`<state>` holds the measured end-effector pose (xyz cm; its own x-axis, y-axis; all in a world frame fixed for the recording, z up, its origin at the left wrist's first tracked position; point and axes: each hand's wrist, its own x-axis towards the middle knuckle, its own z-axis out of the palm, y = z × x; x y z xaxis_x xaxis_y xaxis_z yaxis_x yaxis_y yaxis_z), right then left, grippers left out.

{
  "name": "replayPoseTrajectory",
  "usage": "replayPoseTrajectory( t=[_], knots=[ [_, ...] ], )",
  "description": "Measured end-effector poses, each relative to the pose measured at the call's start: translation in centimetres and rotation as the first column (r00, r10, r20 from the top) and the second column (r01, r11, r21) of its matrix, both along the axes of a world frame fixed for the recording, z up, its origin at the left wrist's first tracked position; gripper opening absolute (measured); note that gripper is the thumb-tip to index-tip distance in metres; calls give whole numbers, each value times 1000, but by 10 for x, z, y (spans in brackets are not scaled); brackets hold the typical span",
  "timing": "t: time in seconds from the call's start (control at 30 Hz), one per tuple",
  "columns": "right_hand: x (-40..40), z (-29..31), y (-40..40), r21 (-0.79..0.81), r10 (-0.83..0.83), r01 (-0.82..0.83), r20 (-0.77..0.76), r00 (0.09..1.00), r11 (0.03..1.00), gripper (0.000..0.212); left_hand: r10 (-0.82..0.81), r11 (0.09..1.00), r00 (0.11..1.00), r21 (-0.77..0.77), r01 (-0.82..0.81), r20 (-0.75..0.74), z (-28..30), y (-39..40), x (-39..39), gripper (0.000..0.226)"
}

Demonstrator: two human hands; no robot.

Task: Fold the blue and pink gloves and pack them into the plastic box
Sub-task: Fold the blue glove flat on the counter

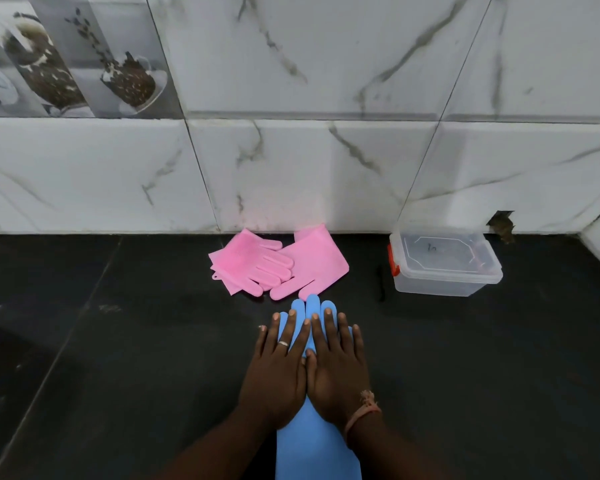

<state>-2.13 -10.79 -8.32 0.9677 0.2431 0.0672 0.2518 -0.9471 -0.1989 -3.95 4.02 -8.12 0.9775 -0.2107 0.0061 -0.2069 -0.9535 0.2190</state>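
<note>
Hands, left (274, 375) and right (338, 372), press flat, fingers spread, gripping nothing, on blue gloves (314, 441) at lower centre; slick rubber may slide, misaligning the fold.

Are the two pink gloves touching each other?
Touching. In the head view, the left pink glove lays its fingers over the right pink glove.

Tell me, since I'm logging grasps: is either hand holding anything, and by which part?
Nothing is gripped. The left hand and right hand lie flat, palms down, pressing the blue glove at its palm and fingers against the black counter.
</note>
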Motion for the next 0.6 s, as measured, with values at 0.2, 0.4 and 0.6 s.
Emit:
replayPoseTrajectory(
  t=[0.2,0.4,0.6],
  knots=[
    [2,1,0,-29,-24,23,-31,999,999,63,18,1000,999,0,-18,-35,6,-2,1,61],
    [3,11,2,-79,19,-23,-51,999,997,68,20,1000,998,2,-20,-53,10,-2,-1,63],
    [21,19,-2,-129,196,-209,-109,975,969,71,21,1000,999,-5,-21,-40,10,-2,-1,64]
  ],
)
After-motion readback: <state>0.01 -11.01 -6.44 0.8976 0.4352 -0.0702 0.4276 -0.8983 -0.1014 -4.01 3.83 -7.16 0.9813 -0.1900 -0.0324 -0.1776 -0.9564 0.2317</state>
